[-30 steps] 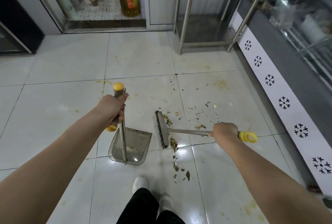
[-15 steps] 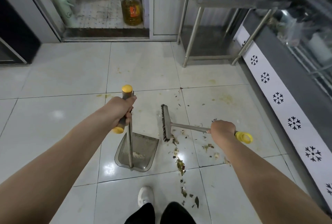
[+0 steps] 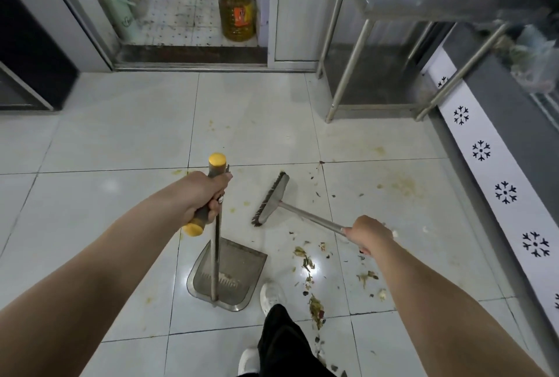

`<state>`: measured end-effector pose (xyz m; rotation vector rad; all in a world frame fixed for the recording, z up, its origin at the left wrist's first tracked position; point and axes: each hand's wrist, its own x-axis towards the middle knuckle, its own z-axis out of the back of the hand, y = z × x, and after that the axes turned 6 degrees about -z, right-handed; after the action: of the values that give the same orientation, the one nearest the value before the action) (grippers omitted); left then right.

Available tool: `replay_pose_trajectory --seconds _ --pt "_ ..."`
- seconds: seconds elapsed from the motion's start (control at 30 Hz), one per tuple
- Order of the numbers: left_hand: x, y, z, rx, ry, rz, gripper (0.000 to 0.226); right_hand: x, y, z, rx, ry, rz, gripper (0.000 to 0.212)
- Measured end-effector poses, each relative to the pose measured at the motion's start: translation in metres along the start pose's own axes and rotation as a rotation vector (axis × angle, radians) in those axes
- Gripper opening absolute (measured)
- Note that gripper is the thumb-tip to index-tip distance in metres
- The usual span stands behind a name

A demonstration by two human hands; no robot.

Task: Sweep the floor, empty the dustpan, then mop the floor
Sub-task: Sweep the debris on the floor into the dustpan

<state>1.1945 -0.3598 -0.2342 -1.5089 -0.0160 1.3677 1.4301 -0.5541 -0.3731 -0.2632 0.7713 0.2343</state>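
My left hand [image 3: 203,195] grips the grey and yellow handle of a long-stemmed dustpan [image 3: 233,278], whose grey pan rests on the white tiled floor [image 3: 121,140] by my foot. My right hand [image 3: 369,234] holds the metal handle of a short broom [image 3: 270,199]. The broom's bristle head is on the floor, up and to the right of the pan. Leaf scraps and crumbs [image 3: 308,264] lie scattered to the right of the pan and trail down past my shoe.
A steel table's legs [image 3: 348,74] stand at the back right. A white panel with snowflake marks [image 3: 508,195] runs along the right. A large oil bottle [image 3: 237,10] stands in the doorway at the back. Yellowish stains [image 3: 402,186] mark the tiles.
The broom head has moved away from the pan, up and to the right. The debris trail now lies nearer to me, and the view has shifted forward.
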Motion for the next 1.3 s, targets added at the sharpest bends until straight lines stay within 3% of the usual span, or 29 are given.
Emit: replay_pose_trajectory --seconds 0.17,0.33,0.5,0.63,0.8,1.07,1.3 --pt "0.035 -0.025 0.001 0.04 0.016 0.051 0.044 0.019 0.05 0.011 0.187 0.242 -0.055 0.036" --pt "0.053 -0.032 0.002 0.074 0.044 0.056 0.046 0.021 0.089 -0.002 0.16 0.36 -0.071 0.034" --pt "0.059 -0.028 0.013 0.219 0.121 0.034 0.045 0.002 0.087 -0.026 0.016 0.269 -0.038 0.019" --pt "0.053 -0.021 0.022 0.264 0.168 -0.006 0.044 -0.019 0.068 -0.059 0.061 0.211 -0.045 0.027" --pt "0.042 -0.009 0.035 0.253 0.18 -0.027 0.044 -0.044 0.032 -0.095 0.08 0.215 -0.163 0.017" --pt "0.021 0.019 0.037 0.279 0.232 -0.055 0.045 -0.076 -0.039 -0.109 -0.038 0.112 -0.269 0.026" --pt "0.013 0.025 0.031 0.309 0.24 -0.057 0.042 -0.071 -0.027 -0.085 0.18 0.193 -0.275 0.051"
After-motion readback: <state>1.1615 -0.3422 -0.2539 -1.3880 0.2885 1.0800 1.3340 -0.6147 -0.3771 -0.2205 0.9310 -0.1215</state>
